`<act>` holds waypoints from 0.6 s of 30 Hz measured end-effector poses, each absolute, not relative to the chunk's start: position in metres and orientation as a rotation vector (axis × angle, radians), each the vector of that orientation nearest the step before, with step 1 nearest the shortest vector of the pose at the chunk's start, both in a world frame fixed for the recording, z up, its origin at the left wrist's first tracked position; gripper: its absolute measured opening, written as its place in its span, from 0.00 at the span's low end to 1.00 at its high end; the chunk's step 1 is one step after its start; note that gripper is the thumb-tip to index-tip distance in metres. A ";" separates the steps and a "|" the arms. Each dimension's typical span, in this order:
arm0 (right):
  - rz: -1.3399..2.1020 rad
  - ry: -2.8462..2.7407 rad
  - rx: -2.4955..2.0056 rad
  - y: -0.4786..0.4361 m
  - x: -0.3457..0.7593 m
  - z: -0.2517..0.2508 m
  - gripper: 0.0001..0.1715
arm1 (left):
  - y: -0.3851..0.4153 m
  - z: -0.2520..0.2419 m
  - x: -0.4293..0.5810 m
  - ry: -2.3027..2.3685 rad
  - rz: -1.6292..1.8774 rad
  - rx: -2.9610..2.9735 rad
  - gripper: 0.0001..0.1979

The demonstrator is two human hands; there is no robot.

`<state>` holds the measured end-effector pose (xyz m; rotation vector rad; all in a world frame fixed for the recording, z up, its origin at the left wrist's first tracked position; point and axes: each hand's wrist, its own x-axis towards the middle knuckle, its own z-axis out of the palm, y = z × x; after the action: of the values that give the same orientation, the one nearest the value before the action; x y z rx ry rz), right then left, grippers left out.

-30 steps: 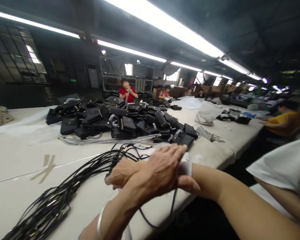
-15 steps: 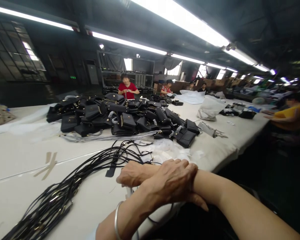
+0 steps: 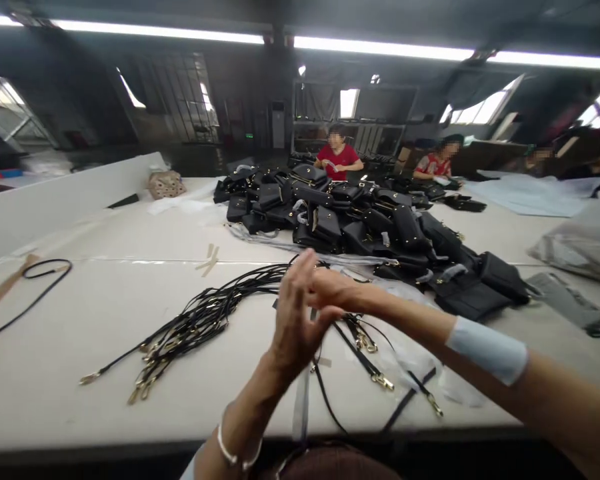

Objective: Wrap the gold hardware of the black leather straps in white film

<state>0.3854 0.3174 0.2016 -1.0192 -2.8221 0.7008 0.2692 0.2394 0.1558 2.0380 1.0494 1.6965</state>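
Note:
My left hand (image 3: 297, 310), a silver bracelet (image 3: 237, 447) at its wrist, is raised over the table with fingers stretched and thumb apart, holding nothing. It is slightly blurred. Close behind it, my right hand (image 3: 333, 288) reaches in from the right, its fingers mostly hidden by my left hand. Beneath and beyond both hands lies a bundle of thin black straps (image 3: 205, 313) with gold-coloured clasps. More strap ends with gold clips (image 3: 380, 380) stick out to the right of my hands.
A large heap of black handbags (image 3: 325, 223) covers the table (image 3: 80, 400) behind the straps. Single black strap (image 3: 45, 300) lies far left. Clear plastic wrapping (image 3: 460, 383) and a grey item (image 3: 570, 303) lie right. A person in red (image 3: 337, 157) works across the table.
The view has swung left. My left hand has come off my right forearm and now stands upright in front of my right hand.

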 end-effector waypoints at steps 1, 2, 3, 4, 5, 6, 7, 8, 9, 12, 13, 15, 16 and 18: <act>0.715 -2.803 -0.992 0.321 0.389 0.208 0.15 | 0.242 0.142 0.254 1.118 1.659 1.793 0.38; 0.733 -2.780 -0.969 0.324 0.392 0.214 0.15 | 0.243 0.128 0.242 1.099 1.568 1.621 0.39; 0.750 -2.750 -0.950 0.328 0.394 0.219 0.16 | 0.241 0.115 0.235 1.052 1.449 1.501 0.38; 0.761 -2.717 -0.932 0.331 0.395 0.223 0.16 | 0.238 0.104 0.232 0.988 1.328 1.423 0.36; 0.760 -2.694 -0.913 0.334 0.395 0.226 0.16 | 0.234 0.095 0.233 0.935 1.230 1.368 0.33; 0.746 -2.687 -0.891 0.337 0.394 0.228 0.16 | 0.229 0.090 0.237 0.904 1.160 1.312 0.29; 0.724 -2.696 -0.866 0.338 0.392 0.230 0.15 | 0.225 0.088 0.243 0.888 1.130 1.252 0.26; 0.695 -2.717 -0.839 0.337 0.390 0.230 0.16 | 0.221 0.089 0.250 0.882 1.143 1.194 0.24; 0.674 -2.743 -0.809 0.336 0.387 0.229 0.17 | 0.219 0.092 0.256 0.886 1.178 1.146 0.23; 0.637 -2.850 -0.712 0.327 0.379 0.225 0.24 | 0.216 0.109 0.264 0.927 1.285 1.080 0.23; 0.613 -2.889 -0.681 0.324 0.377 0.224 0.25 | 0.215 0.113 0.264 0.934 1.295 1.070 0.23; 0.643 -2.913 -0.616 0.322 0.377 0.223 0.20 | 0.210 0.113 0.261 0.952 1.275 1.044 0.20; 0.727 -2.865 -0.598 0.324 0.378 0.225 0.17 | 0.205 0.107 0.260 0.981 1.238 1.034 0.18; 0.993 -2.643 -0.595 0.336 0.385 0.235 0.15 | 0.190 0.083 0.259 1.103 1.097 1.038 0.17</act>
<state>0.3846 0.3358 0.2353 -0.5952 -2.6434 0.9926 0.2594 0.1905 0.0829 1.0384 1.1033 1.0972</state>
